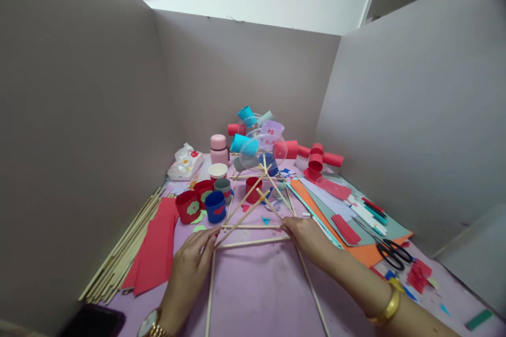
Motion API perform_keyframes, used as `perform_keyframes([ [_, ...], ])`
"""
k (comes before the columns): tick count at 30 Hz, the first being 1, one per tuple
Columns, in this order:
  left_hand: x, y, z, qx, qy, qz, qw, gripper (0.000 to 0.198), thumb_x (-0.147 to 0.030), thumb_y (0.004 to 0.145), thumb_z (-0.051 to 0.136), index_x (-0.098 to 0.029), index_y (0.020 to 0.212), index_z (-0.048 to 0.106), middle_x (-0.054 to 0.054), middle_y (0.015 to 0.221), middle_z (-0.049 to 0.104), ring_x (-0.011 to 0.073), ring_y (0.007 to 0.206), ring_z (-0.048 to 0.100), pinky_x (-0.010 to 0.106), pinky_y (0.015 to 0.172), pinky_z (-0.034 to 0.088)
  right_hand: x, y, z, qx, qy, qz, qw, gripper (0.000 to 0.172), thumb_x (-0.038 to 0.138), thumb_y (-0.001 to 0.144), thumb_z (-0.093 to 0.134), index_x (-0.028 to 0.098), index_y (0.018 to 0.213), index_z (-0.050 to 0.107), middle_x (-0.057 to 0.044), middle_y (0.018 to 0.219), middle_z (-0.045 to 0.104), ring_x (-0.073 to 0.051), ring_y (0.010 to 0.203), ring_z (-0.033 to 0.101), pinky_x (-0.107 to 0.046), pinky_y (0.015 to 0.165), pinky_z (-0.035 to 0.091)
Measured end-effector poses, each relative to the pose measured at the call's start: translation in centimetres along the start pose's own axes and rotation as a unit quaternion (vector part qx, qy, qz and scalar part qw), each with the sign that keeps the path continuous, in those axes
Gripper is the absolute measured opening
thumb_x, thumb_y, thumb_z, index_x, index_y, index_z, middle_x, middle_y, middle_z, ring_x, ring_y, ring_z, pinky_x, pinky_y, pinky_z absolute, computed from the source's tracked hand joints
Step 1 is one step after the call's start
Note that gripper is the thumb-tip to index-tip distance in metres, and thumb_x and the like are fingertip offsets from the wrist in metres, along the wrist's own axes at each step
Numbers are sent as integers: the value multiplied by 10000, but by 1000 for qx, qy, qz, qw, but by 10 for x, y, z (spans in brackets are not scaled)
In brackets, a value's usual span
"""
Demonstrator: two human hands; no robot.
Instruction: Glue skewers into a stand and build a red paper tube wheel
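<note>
A triangular frame of thin wooden sticks point(253, 243) stands upright in front of me, its two legs crossing at the top and joined by a crossbar. At the crossbar's left end, my left hand point(192, 263) pinches the joint between thumb and fingers. My right hand point(307, 237) has its fingers closed round the joint at the right end. Just behind is a second stick frame point(253, 227). It carries a wheel of clear plastic discs point(281, 151) with blue, red, grey and lilac paper tubes around it.
Left are bamboo sticks point(126, 247), red paper strips point(154, 250), a phone point(93, 321) and decorated paper cups point(215, 208). A pink flask point(219, 150) and tissue pack point(185, 164) stand behind. Scissors point(391, 253), pens and coloured card point(310, 202) lie right. Grey panels enclose the table.
</note>
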State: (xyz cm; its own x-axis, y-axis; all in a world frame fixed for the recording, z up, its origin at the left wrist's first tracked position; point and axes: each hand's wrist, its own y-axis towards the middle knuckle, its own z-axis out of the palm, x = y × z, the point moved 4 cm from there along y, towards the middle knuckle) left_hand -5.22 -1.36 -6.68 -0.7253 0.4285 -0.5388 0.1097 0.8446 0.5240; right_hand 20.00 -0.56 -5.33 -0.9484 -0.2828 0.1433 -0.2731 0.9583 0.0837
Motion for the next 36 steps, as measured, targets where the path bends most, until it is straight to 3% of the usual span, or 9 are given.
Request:
perform_keyframes([
  [12,-6,2,3,26,15,27,999,347,-433,867,414,-236,1008,663,48,986,722,216,926,657,358,813,531,-5,1,6,-13,0,-13,1000,217,219,932,399,185,844,594,-65,844,706,-178,767,651,-237,606,330],
  [19,-5,2,5,39,7,25,999,356,-447,867,407,-241,995,668,41,996,720,220,943,650,403,886,497,-4,2,5,-13,-7,-16,1000,235,228,937,391,184,840,600,-70,837,708,-184,763,654,-242,611,334],
  [36,-3,0,10,37,1,33,999,303,-380,880,426,-228,998,660,40,1005,713,190,927,647,324,823,522,0,1,0,-5,-24,-11,1000,247,241,941,381,182,850,603,-77,844,709,-206,753,662,-264,580,323],
])
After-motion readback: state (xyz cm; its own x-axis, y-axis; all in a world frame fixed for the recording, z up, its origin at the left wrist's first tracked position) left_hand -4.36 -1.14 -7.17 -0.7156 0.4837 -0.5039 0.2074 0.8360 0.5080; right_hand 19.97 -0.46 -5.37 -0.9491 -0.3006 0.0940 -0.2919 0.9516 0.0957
